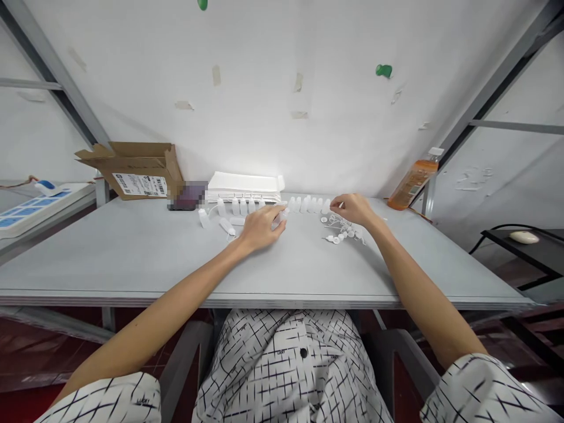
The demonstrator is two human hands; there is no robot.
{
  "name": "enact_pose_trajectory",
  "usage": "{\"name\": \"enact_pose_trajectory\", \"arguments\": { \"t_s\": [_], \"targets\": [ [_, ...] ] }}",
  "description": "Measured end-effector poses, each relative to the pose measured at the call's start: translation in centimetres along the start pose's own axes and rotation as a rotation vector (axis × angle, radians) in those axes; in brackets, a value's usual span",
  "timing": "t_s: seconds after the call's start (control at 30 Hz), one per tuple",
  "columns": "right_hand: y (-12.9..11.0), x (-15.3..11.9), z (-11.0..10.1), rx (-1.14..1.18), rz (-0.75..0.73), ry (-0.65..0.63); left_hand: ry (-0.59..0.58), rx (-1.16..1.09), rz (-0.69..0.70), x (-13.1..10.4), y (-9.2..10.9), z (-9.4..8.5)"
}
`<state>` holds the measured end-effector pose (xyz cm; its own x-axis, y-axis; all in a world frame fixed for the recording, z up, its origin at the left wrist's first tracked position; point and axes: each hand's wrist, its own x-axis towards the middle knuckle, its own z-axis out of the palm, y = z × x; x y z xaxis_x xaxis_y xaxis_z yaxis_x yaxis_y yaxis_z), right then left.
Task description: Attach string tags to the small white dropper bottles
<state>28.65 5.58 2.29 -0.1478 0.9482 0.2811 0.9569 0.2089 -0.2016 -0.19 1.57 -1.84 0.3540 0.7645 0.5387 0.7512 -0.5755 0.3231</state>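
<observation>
Left hand [261, 228] is clamping on a small translucent white plastic bottle [279, 218] over the grey tabletop [282, 267]; right hand [355, 208] is hovering by the right end of a row of white plastic bottles [306, 204], grip unclear, can't tell; white plastic caps [345, 234] are lying just below it

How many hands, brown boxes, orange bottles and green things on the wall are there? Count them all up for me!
Hands: 2 (left hand, right hand)
Brown box: 1
Orange bottle: 1
Green things on the wall: 2
Total: 6
The little white bottles are too bunched up to count.
</observation>
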Motion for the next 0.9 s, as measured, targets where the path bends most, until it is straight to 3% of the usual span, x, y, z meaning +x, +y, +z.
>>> {"name": "enact_pose_trajectory", "arguments": {
  "t_s": [0.2, 0.37, 0.67, 0.77, 0.9],
  "targets": [
    [2.2, -0.1, -0.2, -0.113, 0.156, -0.133, -0.020, 0.072, -0.063, 0.3, -0.1, -0.4],
    [1.9, -0.2, -0.2, -0.099, 0.136, -0.251, -0.024, 0.088, -0.061, 0.3, -0.1, -0.7],
    [2.0, -0.1, 0.0, -0.047, 0.149, -0.137, 0.003, 0.090, -0.043, 0.3, 0.0, -0.9],
    [2.0, -0.2, -0.2, 0.091, 0.168, -0.098, -0.009, 0.069, -0.042, 0.4, -0.1, -1.1],
    [0.6, -0.9, -1.0, 0.524, 0.126, -0.074, -0.081, -0.082, 0.000, 0.2, 0.1, -1.2]
  ]
}}
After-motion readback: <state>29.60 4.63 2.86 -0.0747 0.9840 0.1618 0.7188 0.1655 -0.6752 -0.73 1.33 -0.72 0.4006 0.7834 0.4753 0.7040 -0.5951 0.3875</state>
